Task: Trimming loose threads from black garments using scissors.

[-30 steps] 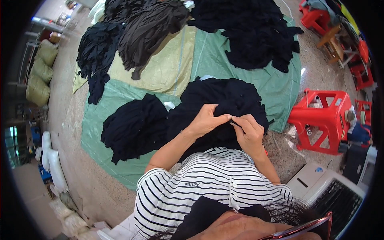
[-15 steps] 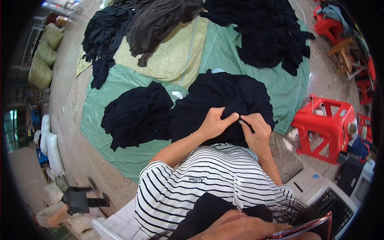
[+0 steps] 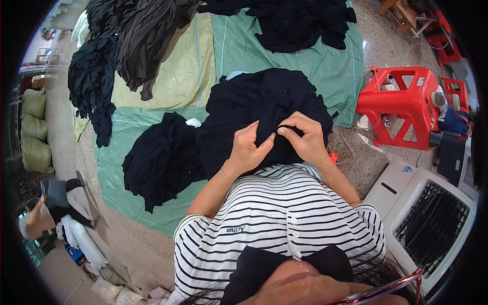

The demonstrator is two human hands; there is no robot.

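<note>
Person sitting, both hands working on dark cloth (image 3: 264, 101) lying in lap, on top of big dark pile.

Left hand (image 3: 249, 147) curling shut, fingers pinching fold of cloth. Right hand (image 3: 305, 140) also closing tight, thumb and finger pinching same fold, maybe small thread; too tiny to tell.

Doing it well, I think: holding cloth flat, pinching close together, pulling gently, not tugging hard.

Red stool (image 3: 401, 104) standing beside. Green sheet (image 3: 152, 127) lying under piles.

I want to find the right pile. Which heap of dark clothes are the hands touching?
The big dark pile directly before the person: the left hand and right hand pinch its near edge. The smaller heap to its left and the far piles lie untouched.
</note>
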